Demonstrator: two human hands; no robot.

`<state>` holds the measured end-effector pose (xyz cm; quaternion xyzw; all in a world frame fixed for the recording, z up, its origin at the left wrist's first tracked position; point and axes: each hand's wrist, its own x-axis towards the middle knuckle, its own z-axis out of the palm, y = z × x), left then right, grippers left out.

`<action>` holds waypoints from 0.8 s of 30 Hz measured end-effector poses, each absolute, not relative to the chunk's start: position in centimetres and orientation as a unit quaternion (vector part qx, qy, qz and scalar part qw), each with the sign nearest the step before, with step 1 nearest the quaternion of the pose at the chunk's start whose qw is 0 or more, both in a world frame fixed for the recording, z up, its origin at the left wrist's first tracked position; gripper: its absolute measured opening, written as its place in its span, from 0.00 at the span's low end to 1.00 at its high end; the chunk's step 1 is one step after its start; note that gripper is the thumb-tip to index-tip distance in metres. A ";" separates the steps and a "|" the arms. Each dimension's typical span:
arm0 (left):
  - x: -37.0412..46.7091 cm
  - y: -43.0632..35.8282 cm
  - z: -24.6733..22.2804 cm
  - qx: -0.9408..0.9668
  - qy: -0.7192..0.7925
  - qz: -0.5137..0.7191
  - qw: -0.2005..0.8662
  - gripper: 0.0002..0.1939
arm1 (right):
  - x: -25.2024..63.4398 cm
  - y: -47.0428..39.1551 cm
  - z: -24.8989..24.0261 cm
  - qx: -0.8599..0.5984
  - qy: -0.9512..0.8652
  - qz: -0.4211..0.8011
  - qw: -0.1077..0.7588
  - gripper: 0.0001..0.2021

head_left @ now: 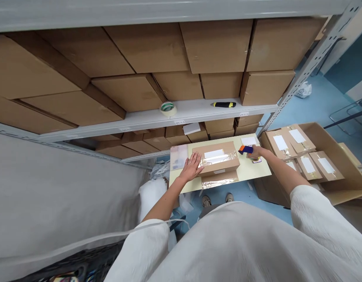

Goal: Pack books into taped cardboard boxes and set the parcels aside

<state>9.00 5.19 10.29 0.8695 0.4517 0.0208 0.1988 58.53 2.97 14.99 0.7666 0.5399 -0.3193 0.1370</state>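
A brown cardboard box [222, 149] with a white label and shiny clear tape lies on a pale yellow board [254, 169]. My left hand [191, 166] rests with fingers spread on the left end of the box. At the right of the box, my right hand [255, 152] is wrapped round a tape dispenser [246, 149] with a dark blue and orange front, held just over the board. Below the box's near side, a taped cardboard surface [219, 180] shows. White labels [248, 141] lie at the board's far right.
Shelves [198, 109] full of cardboard boxes stand in front, with a tape roll [168, 108] and a yellow-black cutter [224, 104] on the ledge. To the right, a large open carton [354, 184] holds several labelled parcels. White wrapping [153, 196] lies at the lower left.
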 end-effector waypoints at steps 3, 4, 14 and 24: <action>9.1 5.1 10.3 0.866 0.452 0.021 0.212 0.42 | 58.3 1.7 13.2 0.802 0.471 -0.363 0.051 0.28; 9.1 5.1 10.3 0.865 0.452 0.019 0.215 0.42 | 57.7 1.2 12.4 0.810 0.462 -0.361 0.034 0.26; 9.0 4.9 10.7 0.867 0.451 0.008 0.212 0.43 | 51.9 -1.9 6.6 0.838 0.483 -0.256 -0.017 0.18; 8.9 4.9 10.7 0.864 0.450 0.018 0.226 0.43 | 50.5 -0.4 5.4 0.845 0.465 -0.260 0.047 0.19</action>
